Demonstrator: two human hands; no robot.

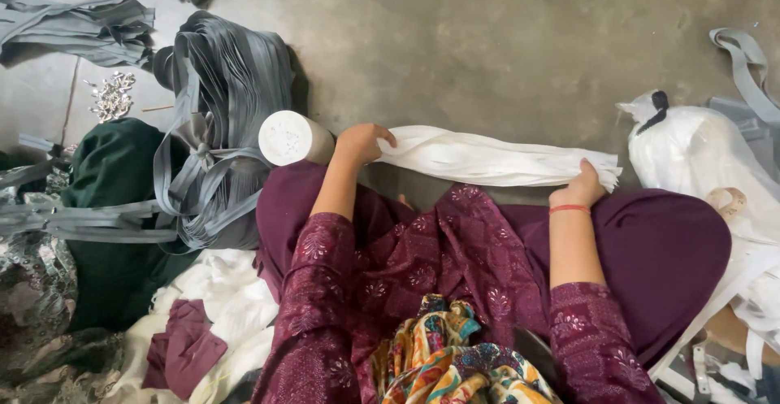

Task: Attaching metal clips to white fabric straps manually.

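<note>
Across our lap, on the concrete floor [487,54] just beyond our knees, lies the bundle of white fabric strips [496,160], its long axis running side to side, nearly level, dipping a little toward our right. We hold it at both ends, so neither hand is the nearer one: our left hand [361,142] is curled over its left end, fingers closed down onto the cloth, and our right hand [587,186] pinches the frayed right end from below, thumb and fingers shut on the strips, a red band on that wrist. Between the two hands the bundle is stretched out flat. It looks soft and limp, many thin layers gathered together, off-white, creased lengthwise, with loose ends fanning out at the right.

Just left of our left hand, and close against it, a pale cylinder [292,137] lies on its side, its round end facing us; whether it touches the bundle we cannot tell. Farther left sits a heap of grey straps [219,128] tied round the middle, with dark green cloth [114,184] beside it. Well to the right rests a white sack [699,156] knotted at the top, and our maroon garment [455,258] spreads below the bundle.
</note>
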